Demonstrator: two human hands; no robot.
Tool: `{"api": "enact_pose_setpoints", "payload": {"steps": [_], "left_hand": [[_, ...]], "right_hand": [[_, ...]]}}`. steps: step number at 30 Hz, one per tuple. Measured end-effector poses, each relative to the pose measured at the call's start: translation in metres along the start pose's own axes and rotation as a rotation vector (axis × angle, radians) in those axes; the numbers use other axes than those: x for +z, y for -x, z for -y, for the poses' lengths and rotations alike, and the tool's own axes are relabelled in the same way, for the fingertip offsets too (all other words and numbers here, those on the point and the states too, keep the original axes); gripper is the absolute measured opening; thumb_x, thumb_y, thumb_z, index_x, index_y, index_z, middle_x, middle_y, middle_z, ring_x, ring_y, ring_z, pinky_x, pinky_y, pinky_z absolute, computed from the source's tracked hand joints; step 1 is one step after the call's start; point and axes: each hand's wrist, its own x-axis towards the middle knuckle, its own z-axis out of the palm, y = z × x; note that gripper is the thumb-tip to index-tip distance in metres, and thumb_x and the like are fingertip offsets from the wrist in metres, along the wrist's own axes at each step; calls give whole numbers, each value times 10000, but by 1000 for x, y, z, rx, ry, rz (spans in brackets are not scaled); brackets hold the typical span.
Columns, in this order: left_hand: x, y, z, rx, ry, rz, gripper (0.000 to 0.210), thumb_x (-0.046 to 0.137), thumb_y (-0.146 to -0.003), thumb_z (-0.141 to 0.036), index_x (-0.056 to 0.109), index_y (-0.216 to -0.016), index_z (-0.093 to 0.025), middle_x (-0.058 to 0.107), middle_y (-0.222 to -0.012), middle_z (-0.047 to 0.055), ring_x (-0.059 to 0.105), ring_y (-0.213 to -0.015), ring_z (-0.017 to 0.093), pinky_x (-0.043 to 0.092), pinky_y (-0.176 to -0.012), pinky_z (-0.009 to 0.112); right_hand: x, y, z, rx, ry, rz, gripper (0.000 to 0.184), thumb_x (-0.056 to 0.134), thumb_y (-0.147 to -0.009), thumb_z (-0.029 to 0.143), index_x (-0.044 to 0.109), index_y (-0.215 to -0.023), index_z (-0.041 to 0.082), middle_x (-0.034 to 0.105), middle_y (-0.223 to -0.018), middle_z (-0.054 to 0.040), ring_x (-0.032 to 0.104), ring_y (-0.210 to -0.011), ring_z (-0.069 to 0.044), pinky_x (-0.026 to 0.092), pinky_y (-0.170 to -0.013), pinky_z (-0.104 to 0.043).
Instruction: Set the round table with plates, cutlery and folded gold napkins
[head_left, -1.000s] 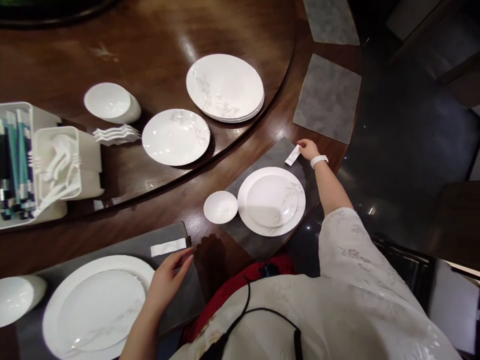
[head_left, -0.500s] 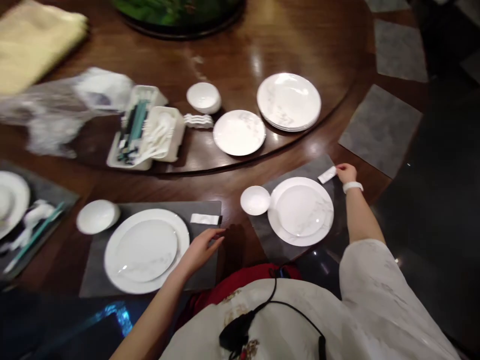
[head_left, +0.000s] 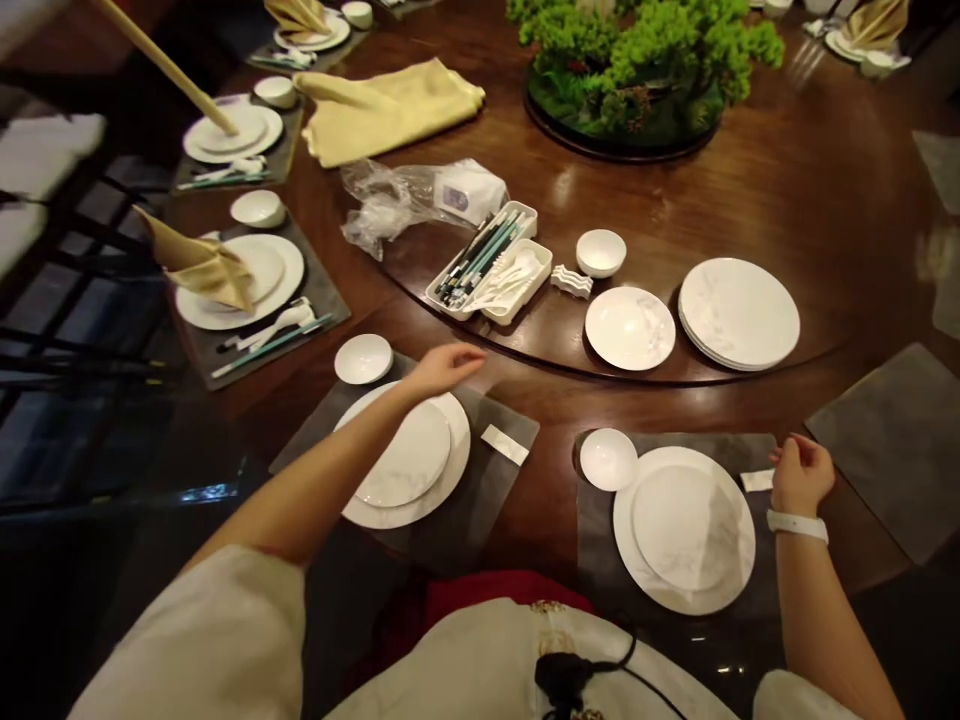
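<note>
My left hand, fingers drawn narrowly together, reaches above the near mat towards the spoon bin; I can't tell whether its fingertips meet. My right hand, fingers curled, is right at a small white rest beside the stacked plates; whether I'm gripping it I can't tell. Another white rest lies on the near mat.
</note>
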Motion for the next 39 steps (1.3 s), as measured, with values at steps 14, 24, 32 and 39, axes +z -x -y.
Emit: {"api": "enact_pose_setpoints", "payload": {"steps": [14,24,32,39], "left_hand": [[-18,-218,-20,200,-655,-9,515,761,-775,-355,684,-1226,-119,598,-1243,170,491,-1240,339,420,-1024,386],[-19,-225,-9,317,-518,20,401,668,-872,-327,656,-1243,-175,545,-1307,127,481,-1262,296,352,-1069,411],[-38,-180,-5,45,-462,-86,336,532,-914,-292,733,-1122,-122,675,-1114,159,621,-1112,294,457,-979,407],[-55,-157,14,-89,-480,-32,263,598,-830,-270,781,-973,-145,745,-983,139,676,-991,266,507,-914,347]], "right_hand": [[45,116,92,96,87,363,516,729,-737,639,685,-987,190,668,-783,-34,639,-672,-167,551,-664,-340],[67,149,110,156,36,434,467,730,-768,608,688,-970,190,673,-765,-31,639,-675,-160,554,-659,-323],[55,162,116,169,17,428,420,728,-786,568,703,-964,188,672,-769,-34,641,-677,-162,568,-646,-320],[54,174,109,226,-34,435,412,758,-751,574,712,-924,203,682,-768,-36,646,-672,-169,572,-624,-316]]}}
